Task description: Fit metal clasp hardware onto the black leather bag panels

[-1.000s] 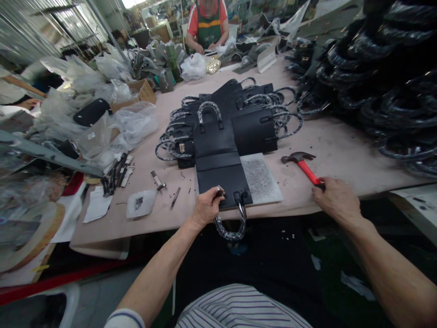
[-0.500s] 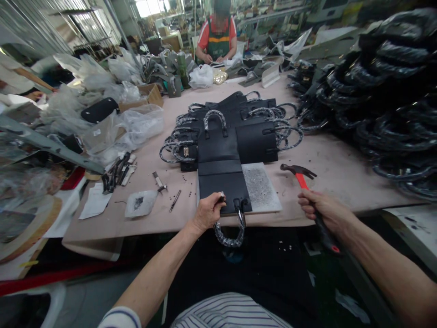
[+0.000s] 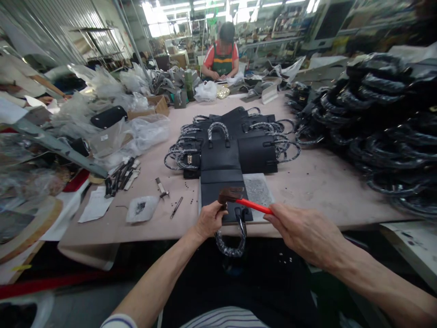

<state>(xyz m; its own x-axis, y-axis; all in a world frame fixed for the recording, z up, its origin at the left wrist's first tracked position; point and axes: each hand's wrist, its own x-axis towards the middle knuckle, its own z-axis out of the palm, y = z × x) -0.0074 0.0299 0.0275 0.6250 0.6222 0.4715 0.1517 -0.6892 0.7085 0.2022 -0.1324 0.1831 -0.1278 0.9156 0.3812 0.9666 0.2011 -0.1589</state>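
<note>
A black leather bag panel (image 3: 220, 189) lies on the table's near edge, partly over a grey speckled slab (image 3: 258, 189). Its plastic-wrapped handle (image 3: 231, 243) hangs over the edge. My left hand (image 3: 209, 219) pinches a small metal piece at the handle's left end, fingers closed. My right hand (image 3: 305, 233) grips the red handle of a hammer (image 3: 239, 198). The blurred hammer head hovers just above my left hand's fingers.
Several finished black panels with wrapped handles (image 3: 235, 136) are stacked behind. A tall heap of black bags (image 3: 378, 118) fills the right. Small tools (image 3: 160, 187), rivets and plastic bags (image 3: 112, 136) lie left. A person in a green apron (image 3: 221, 57) works at the far end.
My right hand picked the hammer up off the table and swung it left, over the panel's near edge. My left hand stayed on the handle end. The view tilted up.
</note>
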